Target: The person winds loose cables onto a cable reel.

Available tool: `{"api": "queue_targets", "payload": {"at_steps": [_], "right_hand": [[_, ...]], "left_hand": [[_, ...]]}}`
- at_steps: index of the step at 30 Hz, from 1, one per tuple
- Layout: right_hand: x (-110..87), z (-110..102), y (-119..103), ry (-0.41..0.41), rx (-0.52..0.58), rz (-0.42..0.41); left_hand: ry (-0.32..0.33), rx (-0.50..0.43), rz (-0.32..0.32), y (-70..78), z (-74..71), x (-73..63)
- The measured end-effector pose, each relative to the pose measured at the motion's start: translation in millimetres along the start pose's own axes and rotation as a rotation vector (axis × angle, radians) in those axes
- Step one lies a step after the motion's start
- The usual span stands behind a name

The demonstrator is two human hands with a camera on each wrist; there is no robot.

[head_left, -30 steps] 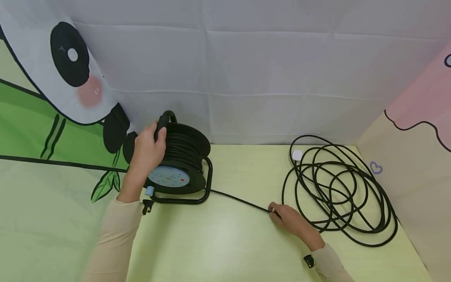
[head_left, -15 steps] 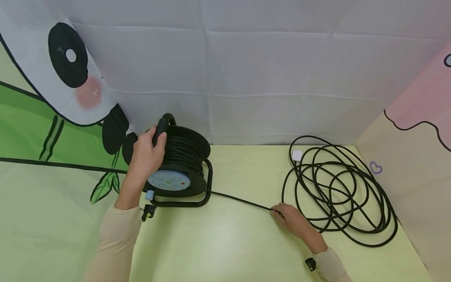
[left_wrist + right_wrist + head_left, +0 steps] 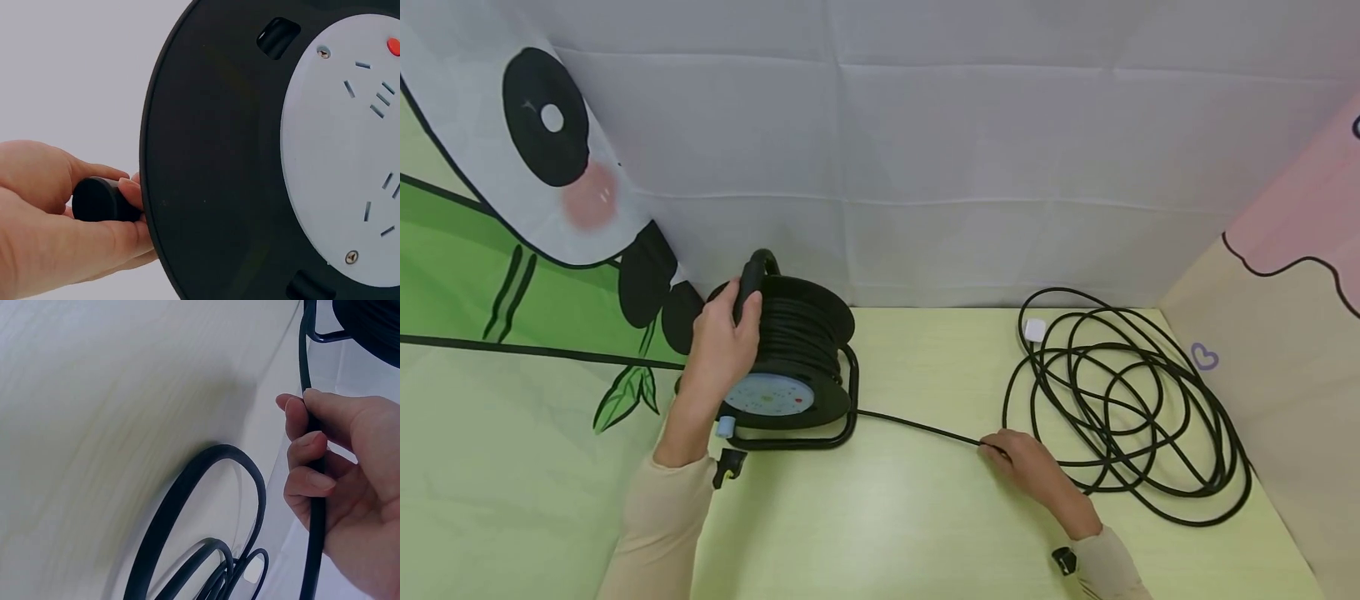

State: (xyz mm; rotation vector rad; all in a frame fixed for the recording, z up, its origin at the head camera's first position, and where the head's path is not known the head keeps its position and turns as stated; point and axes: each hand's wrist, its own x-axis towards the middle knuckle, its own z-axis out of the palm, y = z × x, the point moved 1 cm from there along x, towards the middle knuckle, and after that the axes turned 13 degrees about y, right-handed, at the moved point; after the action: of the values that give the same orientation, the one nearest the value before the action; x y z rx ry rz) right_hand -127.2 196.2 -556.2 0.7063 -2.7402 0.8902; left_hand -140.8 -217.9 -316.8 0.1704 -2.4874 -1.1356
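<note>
A black cable reel (image 3: 801, 333) with wound cord and a pale socket disc (image 3: 771, 395) stands at the left of the table in the head view. My left hand (image 3: 722, 346) grips its black handle (image 3: 751, 283); in the left wrist view the fingers (image 3: 130, 187) curl round that handle (image 3: 94, 200). From the reel's lower right, a black cable (image 3: 917, 425) runs taut to my right hand (image 3: 1033, 471). In the right wrist view, thumb and curled fingers (image 3: 306, 481) hold this cable (image 3: 317, 537). Beyond the right hand, the cable lies in loose coils (image 3: 1195, 375).
A white plug-like block (image 3: 1035, 330) lies at the coils' upper left. A black plug (image 3: 728, 467) hangs below the reel's tubular frame (image 3: 797, 443). Grey cloth (image 3: 970, 167) walls off the back, and printed cloths stand at both sides of the pale table (image 3: 880, 517).
The reel and my left hand have shifted slightly toward me and to the right, and the plug below it has moved along. My right hand has moved only slightly, still holding the cable.
</note>
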Motion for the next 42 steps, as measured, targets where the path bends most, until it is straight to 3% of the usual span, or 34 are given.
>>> {"api": "queue_targets", "payload": {"at_steps": [9,20,31,42], "right_hand": [[0.0,-4,1,-0.003,0.001,0.018],[0.1,-4,2,-0.024,0.016,0.043],[-1.6,-4,2,-0.021,0.037,0.061],[-4.4,-3,0,-0.009,0.058,0.049]], "left_hand": [[0.043,-0.050,0.038,4.9,6.5,-9.8],[0.040,-0.097,0.037,13.7,16.0,-25.2],[0.045,-0.127,-0.025,18.2,20.8,-32.9],[0.018,-0.168,-0.118,13.4,13.2,-40.5]]}}
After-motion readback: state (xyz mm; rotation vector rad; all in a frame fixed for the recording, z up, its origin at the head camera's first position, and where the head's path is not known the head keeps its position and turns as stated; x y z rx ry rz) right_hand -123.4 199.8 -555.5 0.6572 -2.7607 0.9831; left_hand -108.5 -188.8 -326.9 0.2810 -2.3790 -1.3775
